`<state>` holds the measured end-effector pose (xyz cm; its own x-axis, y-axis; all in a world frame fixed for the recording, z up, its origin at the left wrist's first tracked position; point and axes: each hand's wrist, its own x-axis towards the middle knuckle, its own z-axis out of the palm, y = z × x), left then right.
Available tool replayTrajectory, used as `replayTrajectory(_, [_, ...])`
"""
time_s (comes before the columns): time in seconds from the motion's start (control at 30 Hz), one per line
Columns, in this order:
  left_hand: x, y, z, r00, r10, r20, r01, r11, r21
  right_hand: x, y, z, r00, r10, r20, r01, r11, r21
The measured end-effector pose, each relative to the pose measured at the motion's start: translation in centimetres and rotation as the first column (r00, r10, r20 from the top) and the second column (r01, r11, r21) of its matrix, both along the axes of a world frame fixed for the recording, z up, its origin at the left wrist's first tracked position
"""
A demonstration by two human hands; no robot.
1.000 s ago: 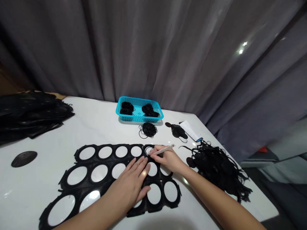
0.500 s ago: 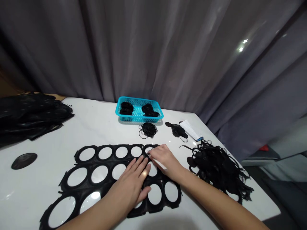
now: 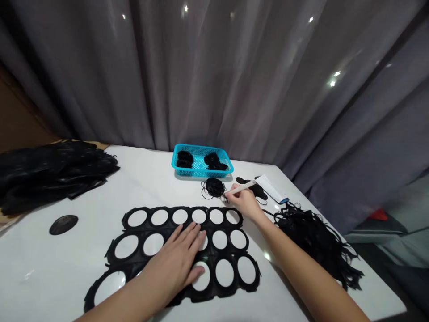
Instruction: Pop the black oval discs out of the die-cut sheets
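Observation:
My left hand (image 3: 179, 259) lies flat with fingers stretched on a black rubber-like sheet (image 3: 192, 250) that has rows of large round holes. The white table shows through them. Between the fingertips of my right hand (image 3: 244, 201) is a slim white pen-shaped tool (image 3: 243, 187), its tip low near the table. Whether it is tweezers or a knife I cannot tell. That tip is beside a tangled bundle of thin black rings (image 3: 214, 188), just in front of the blue basket.
The blue basket (image 3: 203, 173) holds several black ring bundles. Black sheets (image 3: 50, 174) are piled at the left, near a black disc (image 3: 63, 224). Black strips (image 3: 311, 241) heap up at the right. Behind the right hand lie black scraps (image 3: 259, 191) and a white packet (image 3: 271, 188).
My right hand has moved from the sheet's top row, up and away, to the ring bundle, still holding the white tool. My left hand stays flat on the sheet. The view has shifted slightly.

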<state>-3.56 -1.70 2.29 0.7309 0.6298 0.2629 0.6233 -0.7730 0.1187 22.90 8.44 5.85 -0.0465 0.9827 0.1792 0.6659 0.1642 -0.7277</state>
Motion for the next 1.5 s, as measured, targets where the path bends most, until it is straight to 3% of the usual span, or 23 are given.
replayTrajectory(0.1, [-1.3,0.0,-0.2,1.000,0.006,-0.029,-0.005,0.999,0.043,-3.1,-2.2,-0.3,0.976,0.177,-0.131,-0.192,0.975,-0.113])
replayTrajectory(0.2, [-1.5,0.0,-0.7,0.999,0.008,-0.051,-0.004,0.997,0.083,-5.0,-3.6,-0.9,0.939,0.297,-0.174,-0.322,0.936,-0.144])
replayTrajectory(0.37, [-1.2,-0.1,-1.5,1.000,0.006,0.029,-0.008,0.998,0.063,-5.7,-4.2,-1.7,0.919,0.327,-0.218,-0.364,0.919,-0.154])
replayTrajectory(0.6, [-1.1,-0.2,-2.2,0.997,0.022,0.068,-0.025,0.999,0.038,-5.8,-4.2,-1.5,0.900,0.354,-0.254,-0.401,0.901,-0.167])
replayTrajectory(0.77, [-1.0,-0.3,-2.3,0.997,0.031,0.066,-0.033,0.999,0.031,-5.9,-4.3,-1.7,0.896,0.426,-0.122,-0.437,0.896,-0.083])
replayTrajectory(0.93, [-1.0,-0.2,-2.2,0.998,0.026,0.052,-0.026,1.000,0.009,-5.7,-4.6,-2.9,0.804,0.538,0.255,-0.573,0.816,0.083])
replayTrajectory(0.97, [-1.0,-0.2,-2.2,0.998,0.028,0.060,-0.028,1.000,-0.002,-5.5,-4.2,-2.9,0.783,0.528,0.328,-0.586,0.803,0.106])
replayTrajectory(1.03, [-1.0,-0.2,-2.2,0.997,0.033,0.076,-0.031,0.999,-0.028,-4.7,-2.6,-2.3,0.816,0.388,0.429,-0.492,0.856,0.162])
replayTrajectory(1.1, [-1.0,-0.2,-2.2,0.996,0.035,0.077,-0.031,0.998,-0.047,-3.8,-0.4,-1.3,0.883,0.110,0.456,-0.246,0.937,0.249])
replayTrajectory(1.17, [-1.1,-0.2,-2.1,0.997,0.034,0.071,-0.030,0.998,-0.058,-3.1,1.3,-0.3,0.898,-0.065,0.435,-0.078,0.949,0.304])
replayTrajectory(1.23, [-1.3,-0.3,-2.0,0.997,0.027,0.069,-0.023,0.998,-0.059,-3.0,2.1,0.1,0.910,-0.102,0.401,-0.025,0.954,0.298])
replayTrajectory(1.37, [-2.0,-0.6,-1.7,0.996,0.016,0.084,-0.011,0.998,-0.055,-3.7,2.0,-0.2,0.907,-0.069,0.415,-0.042,0.967,0.253])
replayTrajectory(1.5, [-2.2,-0.8,-1.3,0.999,0.027,0.041,-0.024,0.996,-0.080,-2.8,3.0,0.3,0.887,-0.202,0.416,0.072,0.949,0.307])
